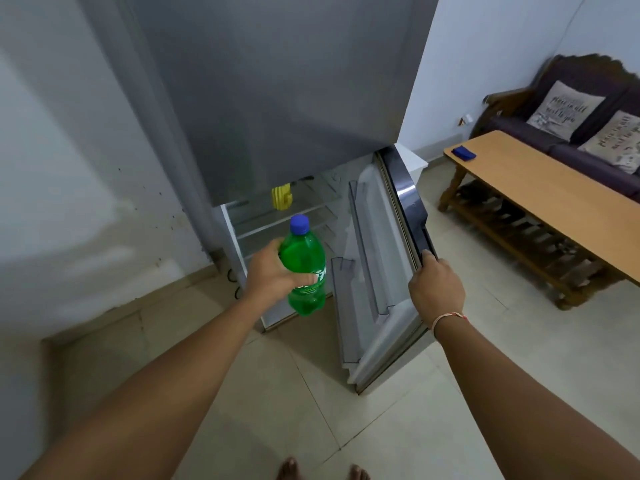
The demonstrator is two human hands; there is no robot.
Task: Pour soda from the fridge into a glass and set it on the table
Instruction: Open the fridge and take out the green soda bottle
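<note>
Fetching step: left hand (268, 271) gripping bottle (304, 271) upright, cap on, in front of open fridge (277, 98) shelves. Right hand (434, 285) curling round door (405, 216) edge at 3 o'clock. Table (540, 192) at 2 o'clock; no glass showing. Next, likely: swinging door shut, carrying bottle clear.

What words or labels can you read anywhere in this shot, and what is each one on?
Green soda bottle, held by the left hand: white brand lettering on the label, partly covered by the fingers and blurred; only something like "it" shows.
Near cushion on the sofa: script that seems to begin "place in all", the rest unreadable.
Far cushion: similar script, too blurred to read surely.
Fridge door, held by the right hand: no readable text.
</note>
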